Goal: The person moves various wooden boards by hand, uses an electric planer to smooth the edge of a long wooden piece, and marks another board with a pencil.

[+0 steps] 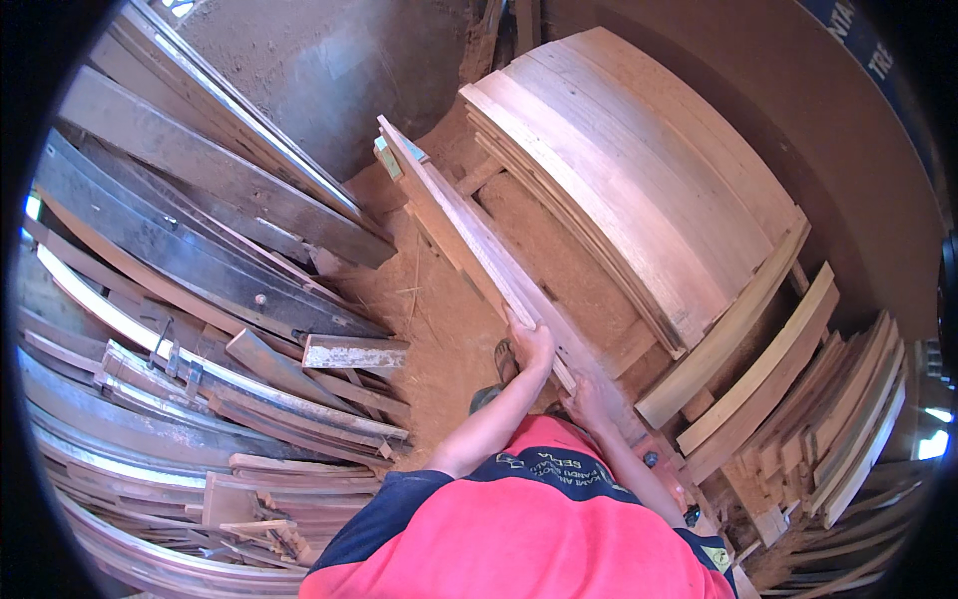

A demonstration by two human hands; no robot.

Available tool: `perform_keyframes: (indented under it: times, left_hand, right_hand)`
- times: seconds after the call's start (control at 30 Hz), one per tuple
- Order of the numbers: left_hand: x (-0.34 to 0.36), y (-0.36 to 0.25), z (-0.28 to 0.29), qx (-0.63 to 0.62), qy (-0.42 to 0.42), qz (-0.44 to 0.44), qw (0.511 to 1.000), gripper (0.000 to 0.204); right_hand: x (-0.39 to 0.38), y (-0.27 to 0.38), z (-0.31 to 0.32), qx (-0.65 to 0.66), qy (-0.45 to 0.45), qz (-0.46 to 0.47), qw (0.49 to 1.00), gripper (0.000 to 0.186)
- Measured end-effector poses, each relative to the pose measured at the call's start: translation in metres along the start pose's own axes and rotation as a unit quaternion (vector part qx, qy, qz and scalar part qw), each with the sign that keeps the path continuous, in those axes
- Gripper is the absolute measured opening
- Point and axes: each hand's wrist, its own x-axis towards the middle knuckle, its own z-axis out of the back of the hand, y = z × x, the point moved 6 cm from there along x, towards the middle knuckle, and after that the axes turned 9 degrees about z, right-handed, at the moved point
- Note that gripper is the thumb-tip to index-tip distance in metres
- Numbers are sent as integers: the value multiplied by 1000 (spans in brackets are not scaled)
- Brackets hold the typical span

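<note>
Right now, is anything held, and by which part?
A long narrow board: left hand grips its nearer half, right hand its near end.

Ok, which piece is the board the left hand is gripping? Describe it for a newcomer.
Look for the wide stack of pale boards at upper right. Left of it, a long, narrow board slants from upper middle down toward the red shirt. Unlike its neighbours, it has the left hand gripping it.

From my remote seat I take this for a woodworking shop, since my feed shows sawdust thick over the floor, a neat stack of pale planed boards, long rough timbers and piled offcuts.
</note>
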Motion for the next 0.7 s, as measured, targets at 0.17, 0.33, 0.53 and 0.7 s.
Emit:
perform_keyframes:
  times: [0.17,0.33,0.53,0.7]
  left_hand:
    - [3,14,-6,12,7,-10,1000,92]
    - [12,7,-16,46,28,-33,998,100]
    - [147,-36,10,-76,-7,-44,996,108]
    - [241,-92,9,-58,11,-22,998,109]
  right_hand:
    - [2,14,19,-25,15,-17,999,46]
    - [3,-31,10,-68,39,-14,997,44]
    - [29,-24,8,-76,73,-72,992,41]
    - [44,-39,-3,-72,59,-41,995,40]
